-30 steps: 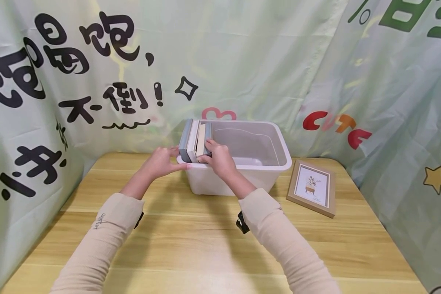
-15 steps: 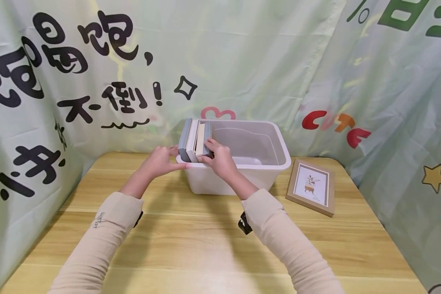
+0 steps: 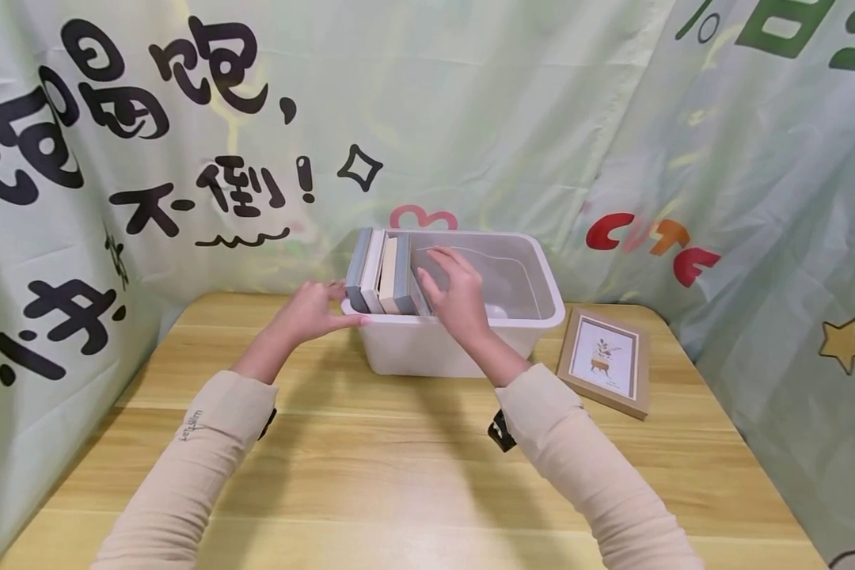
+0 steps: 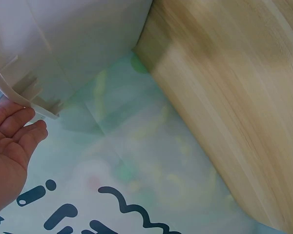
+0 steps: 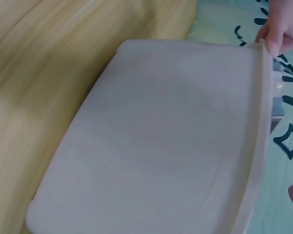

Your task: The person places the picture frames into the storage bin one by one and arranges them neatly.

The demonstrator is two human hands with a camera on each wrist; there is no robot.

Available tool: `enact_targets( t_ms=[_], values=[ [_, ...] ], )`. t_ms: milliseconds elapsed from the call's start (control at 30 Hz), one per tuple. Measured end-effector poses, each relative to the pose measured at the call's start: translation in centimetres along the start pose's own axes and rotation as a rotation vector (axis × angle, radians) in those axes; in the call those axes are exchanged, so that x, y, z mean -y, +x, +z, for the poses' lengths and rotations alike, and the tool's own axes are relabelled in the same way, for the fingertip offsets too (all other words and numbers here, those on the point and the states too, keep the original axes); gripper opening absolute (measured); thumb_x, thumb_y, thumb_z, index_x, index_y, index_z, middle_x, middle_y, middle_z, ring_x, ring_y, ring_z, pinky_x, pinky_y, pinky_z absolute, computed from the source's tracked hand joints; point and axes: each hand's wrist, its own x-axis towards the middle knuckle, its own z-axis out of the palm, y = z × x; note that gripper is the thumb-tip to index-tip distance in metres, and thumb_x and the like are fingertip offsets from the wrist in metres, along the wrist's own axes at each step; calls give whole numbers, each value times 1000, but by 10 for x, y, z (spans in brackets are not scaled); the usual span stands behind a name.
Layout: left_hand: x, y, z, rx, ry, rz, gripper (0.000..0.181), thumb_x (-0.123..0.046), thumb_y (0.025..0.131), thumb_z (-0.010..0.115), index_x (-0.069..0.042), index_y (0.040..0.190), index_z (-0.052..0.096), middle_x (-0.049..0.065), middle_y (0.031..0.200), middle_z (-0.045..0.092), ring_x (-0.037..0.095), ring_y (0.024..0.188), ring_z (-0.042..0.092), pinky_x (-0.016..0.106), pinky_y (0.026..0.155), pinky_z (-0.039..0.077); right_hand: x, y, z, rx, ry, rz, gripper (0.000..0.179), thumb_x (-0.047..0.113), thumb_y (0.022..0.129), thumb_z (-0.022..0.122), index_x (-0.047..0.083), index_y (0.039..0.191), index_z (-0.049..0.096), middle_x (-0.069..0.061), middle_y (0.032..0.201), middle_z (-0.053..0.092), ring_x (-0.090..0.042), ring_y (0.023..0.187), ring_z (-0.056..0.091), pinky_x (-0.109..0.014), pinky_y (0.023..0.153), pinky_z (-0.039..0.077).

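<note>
A light grey plastic storage bin stands on the table. Several upright book-like slabs, blue-grey, white and cream, are packed against its left end. At the bin's left front corner my left hand holds the rim, thumb along the front edge. The right wrist view shows this left hand pinching the corner; in the left wrist view its fingers curl below the rim. My right hand hovers over the bin just right of the slabs, fingers loosely bent and holding nothing.
A wooden picture frame with a plant print lies flat on the table, right of the bin. Behind the wooden table hangs a pale green printed curtain, close to the bin's back.
My right hand has let go of the rightmost slabs and moved right, its fingers spreading. More of the blue-grey slab shows now. My left hand has stayed at the corner.
</note>
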Motion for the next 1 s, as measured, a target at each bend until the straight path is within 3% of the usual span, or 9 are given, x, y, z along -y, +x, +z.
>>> enact_targets(
  t_ms=[333, 467, 800, 1000],
  values=[
    [2, -1, 1, 10, -4, -17, 66, -43, 78, 70, 6, 120, 58, 26, 134, 46, 42, 128, 40, 53, 109, 29, -26, -14, -19, -31, -53, -15, 30, 9, 87, 60, -9, 110, 63, -24, 113, 62, -36, 109, 56, -45, 98, 45],
    [1, -2, 1, 9, -11, -14, 66, -43, 78, 70, 6, 120, 58, 26, 133, 46, 42, 128, 40, 52, 109, 30, -34, -18, -30, 16, -109, -36, 35, 14, 87, 62, -9, 113, 62, -23, 117, 61, -37, 113, 52, -47, 101, 41],
    [0, -2, 1, -10, -3, 9, 64, -42, 78, 71, 6, 119, 60, 26, 132, 48, 40, 127, 43, 51, 106, 35, -53, -23, -55, 167, -257, -191, 47, 22, 82, 65, -6, 120, 58, -23, 120, 60, -38, 116, 49, -51, 102, 36],
    [0, -2, 1, -15, -3, 16, 65, -42, 78, 71, 7, 118, 60, 27, 131, 48, 41, 126, 43, 51, 105, 35, -61, -24, -69, 291, -361, -147, 54, 30, 85, 58, -3, 128, 52, -20, 129, 53, -38, 126, 39, -55, 106, 27]
  ],
)
